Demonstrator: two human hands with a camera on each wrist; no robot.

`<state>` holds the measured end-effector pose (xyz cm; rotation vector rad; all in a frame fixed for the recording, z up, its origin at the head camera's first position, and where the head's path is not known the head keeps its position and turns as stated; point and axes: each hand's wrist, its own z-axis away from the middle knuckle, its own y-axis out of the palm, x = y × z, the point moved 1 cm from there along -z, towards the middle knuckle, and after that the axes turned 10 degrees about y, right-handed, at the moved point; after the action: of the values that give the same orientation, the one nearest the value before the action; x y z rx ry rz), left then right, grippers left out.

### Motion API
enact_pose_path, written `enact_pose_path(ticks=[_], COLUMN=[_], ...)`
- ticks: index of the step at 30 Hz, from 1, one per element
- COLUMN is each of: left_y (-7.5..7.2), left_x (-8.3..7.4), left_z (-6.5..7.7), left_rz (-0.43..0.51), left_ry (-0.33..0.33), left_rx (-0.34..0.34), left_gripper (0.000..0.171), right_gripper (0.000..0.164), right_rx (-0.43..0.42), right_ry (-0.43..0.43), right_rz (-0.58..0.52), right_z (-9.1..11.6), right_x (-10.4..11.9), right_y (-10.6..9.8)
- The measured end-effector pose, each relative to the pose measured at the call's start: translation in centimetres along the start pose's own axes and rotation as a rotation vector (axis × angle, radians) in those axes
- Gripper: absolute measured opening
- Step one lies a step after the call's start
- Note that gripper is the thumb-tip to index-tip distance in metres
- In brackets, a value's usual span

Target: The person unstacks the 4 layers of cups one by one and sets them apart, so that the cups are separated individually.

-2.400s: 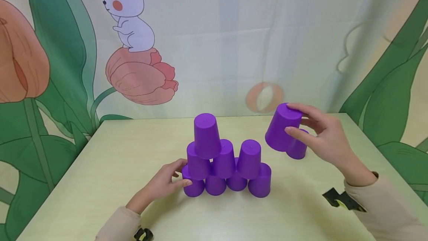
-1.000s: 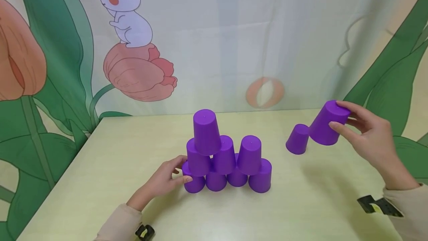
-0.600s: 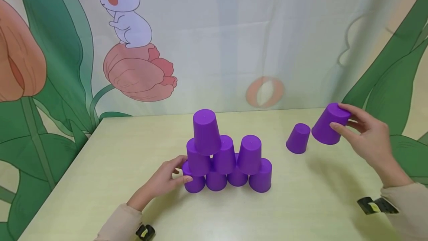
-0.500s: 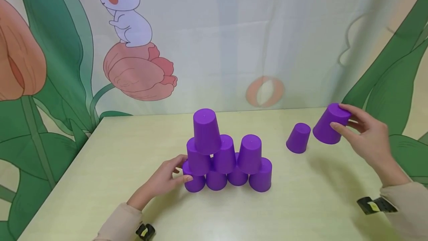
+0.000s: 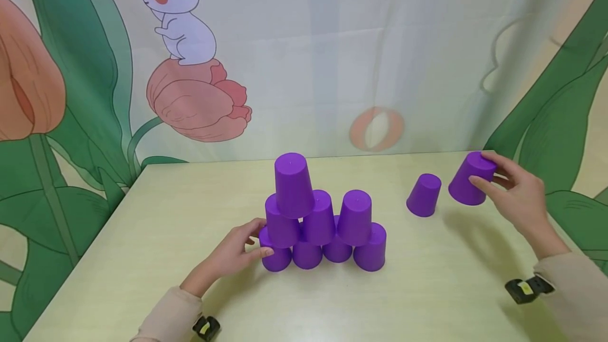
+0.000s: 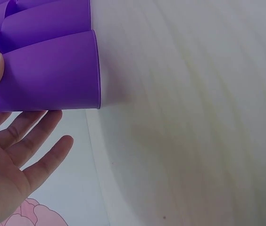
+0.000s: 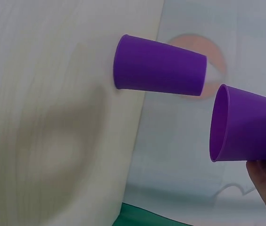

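Upside-down purple cups are stacked in a pyramid mid-table: a bottom row of several, three above, and one top cup (image 5: 293, 186) resting over the left pair. My left hand (image 5: 235, 252) holds the bottom-left cup (image 5: 276, 260), its thumb on the near side and fingers on the far side; the left wrist view shows this cup (image 6: 48, 70) between thumb and fingers. My right hand (image 5: 520, 194) grips another upside-down cup (image 5: 467, 179) raised over the table; its open mouth shows in the right wrist view. Left of it, a single cup (image 5: 424, 195) stands upside down on the table.
The pale table (image 5: 157, 226) ends at the back against a printed curtain (image 5: 304, 67) with a rabbit and flowers. Black wrist devices sit at both sleeves (image 5: 171, 310). The right arm casts a shadow on the table's right side.
My right hand has carried its cup rightward, away from the pyramid and past the single standing cup, then lowered it slightly. The left hand and the stack have stayed in place.
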<state>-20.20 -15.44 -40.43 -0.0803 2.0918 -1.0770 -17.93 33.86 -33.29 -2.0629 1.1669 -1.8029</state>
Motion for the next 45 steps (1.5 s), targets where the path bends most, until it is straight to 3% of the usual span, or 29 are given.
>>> enact_pose_path(ticks=[16, 39, 45], left_y=[0.0, 0.0, 0.0], left_x=[0.2, 0.0, 0.1], left_z=[0.1, 0.1, 0.0], left_rz=[-0.012, 0.004, 0.005], left_ry=[0.022, -0.010, 0.002], left_rx=[-0.005, 0.004, -0.001], left_gripper=[0.044, 0.045, 0.043], right_gripper=[0.056, 0.055, 0.060], right_rx=[0.018, 0.102, 0.087], right_ry=[0.034, -0.012, -0.006], right_rz=[-0.052, 0.043, 0.070], right_z=[-1.6, -1.4, -2.9], right_x=[-3.9, -5.3, -8.8], right_y=[2.1, 3.9, 5.0])
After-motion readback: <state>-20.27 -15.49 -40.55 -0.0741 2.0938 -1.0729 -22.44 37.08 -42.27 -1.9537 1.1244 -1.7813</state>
